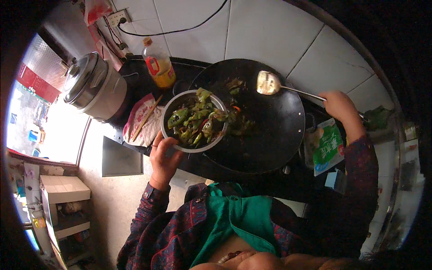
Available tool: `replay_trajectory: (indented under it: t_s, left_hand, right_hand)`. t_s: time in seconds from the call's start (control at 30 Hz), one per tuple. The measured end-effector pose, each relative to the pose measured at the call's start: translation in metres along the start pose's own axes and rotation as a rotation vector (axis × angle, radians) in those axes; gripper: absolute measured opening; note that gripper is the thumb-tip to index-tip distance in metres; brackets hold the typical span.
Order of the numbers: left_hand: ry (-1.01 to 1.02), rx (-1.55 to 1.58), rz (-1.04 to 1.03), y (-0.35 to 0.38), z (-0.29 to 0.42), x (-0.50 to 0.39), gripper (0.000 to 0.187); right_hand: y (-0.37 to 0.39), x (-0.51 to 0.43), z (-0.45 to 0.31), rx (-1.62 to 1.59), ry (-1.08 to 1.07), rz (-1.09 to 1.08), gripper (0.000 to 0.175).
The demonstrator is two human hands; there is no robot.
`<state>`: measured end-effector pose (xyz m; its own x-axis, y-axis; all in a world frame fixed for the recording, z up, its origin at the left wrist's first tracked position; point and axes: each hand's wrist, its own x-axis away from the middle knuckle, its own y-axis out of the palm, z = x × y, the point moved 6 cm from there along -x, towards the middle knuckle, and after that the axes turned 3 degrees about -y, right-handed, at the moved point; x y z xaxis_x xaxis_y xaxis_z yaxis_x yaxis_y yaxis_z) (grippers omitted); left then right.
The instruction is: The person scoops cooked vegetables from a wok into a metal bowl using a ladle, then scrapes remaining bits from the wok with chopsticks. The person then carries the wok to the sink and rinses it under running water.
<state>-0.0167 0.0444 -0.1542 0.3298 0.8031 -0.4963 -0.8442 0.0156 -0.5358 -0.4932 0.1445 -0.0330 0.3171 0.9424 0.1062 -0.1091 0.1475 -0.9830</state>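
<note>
My left hand (164, 153) grips the near left rim of a round metal bowl (164, 130), which overlaps the left side of a large black wok (270, 141). Cooked green peppers (192, 125) with a few red pieces fill much of the bowl. More of the peppers (243, 125) lie in the wok, just right of the bowl. My right hand (341, 105) is closed around the handle of a metal wok spatula (268, 83). The spatula's blade is over the far right part of the wok and bears some residue.
Left of the bowl, a wooden chopstick or stick (147, 118) lies on a folded cloth (135, 116). Behind stand an oil bottle (160, 69) and a rice cooker (101, 89). A green printed packet (325, 146) lies right of the wok. Tiled wall (270, 30) rises behind.
</note>
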Motion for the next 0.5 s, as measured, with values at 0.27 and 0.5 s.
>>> replay_trajectory:
  t_s: [0.27,0.5]
  left_hand:
    - [-0.041,-0.001,-0.014,-0.008,0.002,0.020,0.036]
    - [-0.001,-0.014,-0.019,-0.008,0.003,0.023,0.038]
  right_hand:
    - [0.016,-0.030,-0.065,-0.193,-0.337,0.056,0.027]
    - [-0.013,0.012,0.020,-0.009,-0.191,-0.330,0.029]
